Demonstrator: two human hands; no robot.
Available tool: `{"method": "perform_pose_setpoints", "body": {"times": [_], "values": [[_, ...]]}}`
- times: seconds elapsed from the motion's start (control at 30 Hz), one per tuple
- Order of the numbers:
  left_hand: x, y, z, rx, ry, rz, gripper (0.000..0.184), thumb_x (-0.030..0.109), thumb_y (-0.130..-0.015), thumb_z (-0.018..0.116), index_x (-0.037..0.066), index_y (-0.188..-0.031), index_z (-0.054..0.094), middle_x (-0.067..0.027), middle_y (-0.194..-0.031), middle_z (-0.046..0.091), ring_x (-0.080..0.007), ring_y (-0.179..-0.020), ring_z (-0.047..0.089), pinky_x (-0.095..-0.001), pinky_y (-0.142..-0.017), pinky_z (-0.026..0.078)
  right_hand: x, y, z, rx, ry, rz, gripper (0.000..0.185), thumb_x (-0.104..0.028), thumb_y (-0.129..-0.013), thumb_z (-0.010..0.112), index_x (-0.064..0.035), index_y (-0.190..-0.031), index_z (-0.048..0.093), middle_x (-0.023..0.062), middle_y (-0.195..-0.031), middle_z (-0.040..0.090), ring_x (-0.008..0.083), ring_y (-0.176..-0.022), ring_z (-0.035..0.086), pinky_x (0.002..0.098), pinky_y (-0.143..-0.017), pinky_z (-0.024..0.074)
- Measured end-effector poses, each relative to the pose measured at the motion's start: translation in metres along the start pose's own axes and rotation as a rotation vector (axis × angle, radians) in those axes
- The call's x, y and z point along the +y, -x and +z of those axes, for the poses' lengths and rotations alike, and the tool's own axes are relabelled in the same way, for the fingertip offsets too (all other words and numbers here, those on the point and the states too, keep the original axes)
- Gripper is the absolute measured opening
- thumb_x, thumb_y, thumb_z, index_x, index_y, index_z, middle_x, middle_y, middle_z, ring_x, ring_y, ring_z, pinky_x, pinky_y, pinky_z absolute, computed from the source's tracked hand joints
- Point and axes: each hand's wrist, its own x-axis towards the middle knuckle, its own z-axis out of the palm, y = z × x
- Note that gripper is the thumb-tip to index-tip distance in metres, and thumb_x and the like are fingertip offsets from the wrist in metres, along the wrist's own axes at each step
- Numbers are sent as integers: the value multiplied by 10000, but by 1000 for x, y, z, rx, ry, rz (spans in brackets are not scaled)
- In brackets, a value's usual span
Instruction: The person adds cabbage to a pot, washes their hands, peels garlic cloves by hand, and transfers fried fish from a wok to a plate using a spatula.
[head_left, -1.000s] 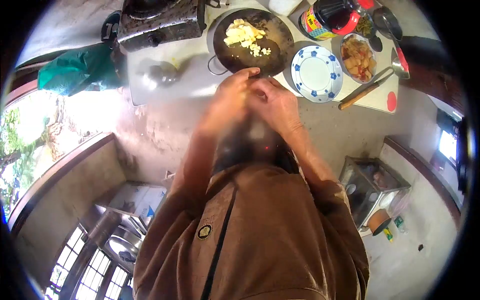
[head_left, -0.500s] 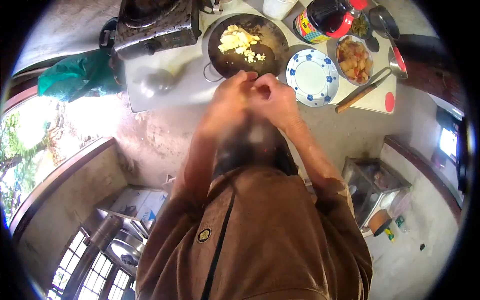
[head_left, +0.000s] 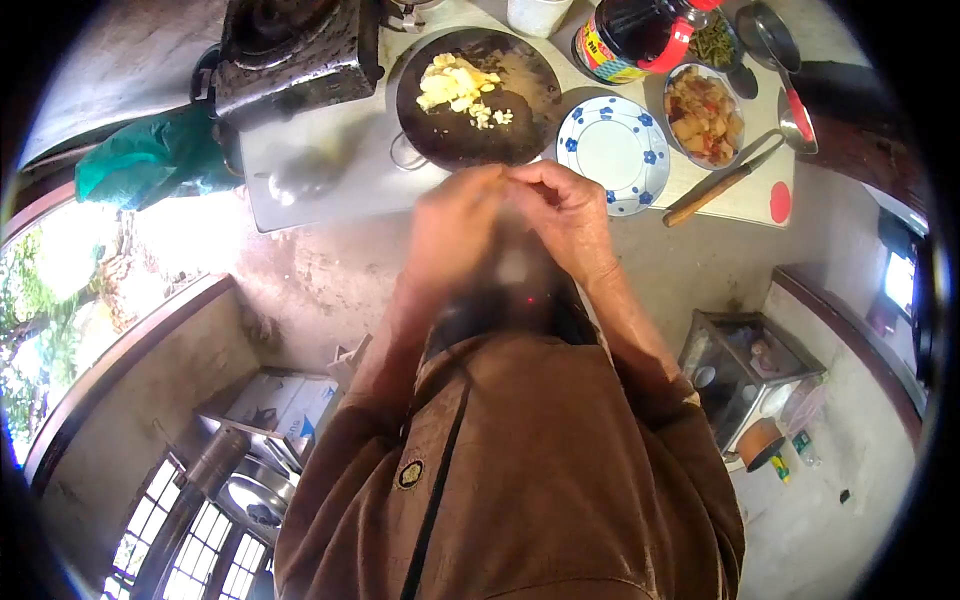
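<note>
My left hand [head_left: 455, 225], partly blurred, is closed with its fingertips brought together in front of my body. Against it, my right hand [head_left: 572, 215] pinches with thumb and forefinger. Whatever lies between the fingertips is too small or hidden to make out. Just beyond the hands is a dark round board or pan [head_left: 430, 135] with a wire ring at its edge; I cannot tell which. On it sits a heap of pale yellow food pieces [head_left: 455, 82], with small chopped bits [head_left: 492, 117] beside it. A blue-flowered white plate [head_left: 612, 150] stands right of the board or pan, near my right hand.
Further right are a bowl of cooked chunks [head_left: 705, 115], a dark sauce jug [head_left: 640, 38], a bowl of greens [head_left: 712, 45] and a wooden-handled tool [head_left: 710, 195]. A grimy gas stove [head_left: 295, 60] stands at the back left, beside a green bag [head_left: 160, 165].
The view has shifted slightly, so the table things sit a little further left. My hands have changed pose, with the right knuckles now further right and the fingertips still together.
</note>
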Motion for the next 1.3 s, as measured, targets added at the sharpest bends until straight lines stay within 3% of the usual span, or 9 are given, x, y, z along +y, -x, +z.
{"method": "perform_pose_setpoints", "body": {"times": [0.13,0.2,0.57,0.73,0.93,1.0,1.13,1.27,1.3], "values": [[4,-2,3,3,-39,26,209,64,-872,670,43,-1080,669,-149,-983,704,-253,-856,702,-322,-741,544,4,-4,-10,-46,209,62,104,-98,-890,651,0,-922,658,95,-703,684,123,-576,660,267,-555,513],[4,-1,5,-39,-39,-109,191,87,-880,664,40,-1065,673,-157,-978,704,-290,-884,701,-338,-759,545,4,-6,-12,-56,239,106,130,-123,-898,639,5,-914,657,111,-700,690,141,-577,668,278,-580,520],[4,0,9,-4,-29,-41,173,66,-880,641,26,-1047,667,-154,-929,699,-297,-830,696,-339,-708,547,23,-15,-11,-113,196,275,130,-110,-873,620,15,-876,656,127,-719,686,190,-641,680,309,-621,525],[0,6,20,12,-44,-100,179,58,-875,637,22,-1048,668,-160,-928,697,-308,-832,693,-349,-710,547,39,-14,-4,-35,194,270,132,-107,-876,613,22,-880,646,132,-738,682,150,-634,649,301,-607,518],[-17,8,39,146,139,-113,188,56,-913,627,-6,-1088,660,-95,-880,708,-125,-633,653,-265,-544,514,42,-10,1,20,85,223,132,-113,-902,596,17,-918,613,107,-729,656,119,-624,611,277,-585,501],[-17,8,38,84,476,-337,206,55,-930,620,-16,-1121,645,-55,-832,678,-45,-588,585,-212,-486,460,38,-10,-2,20,17,223,129,-113,-908,591,13,-930,605,95,-722,644,125,-623,609,279,-586,500],[-13,7,20,-45,557,-389,231,108,-950,606,-26,-1135,634,-41,-791,652,-51,-557,557,-212,-464,420,25,-10,-6,-13,112,130,137,-136,-930,578,0,-929,597,65,-722,631,120,-623,600,277,-592,503],[6,-3,1,-164,515,-198,306,236,-970,563,-32,-1103,631,-26,-701,596,-49,-483,465,-207,-423,308,21,-6,-5,-58,196,26,156,-161,-948,569,-8,-936,598,53,-735,638,104,-634,596,262,-595,498],[4,-3,1,-159,607,-289,303,239,-971,555,-26,-1099,626,-28,-681,585,-51,-471,448,-210,-417,294,19,-6,-4,-58,196,25,156,-161,-948,569,-8,-936,598,53,-735,638,104,-634,596,262,-595,498]]}}
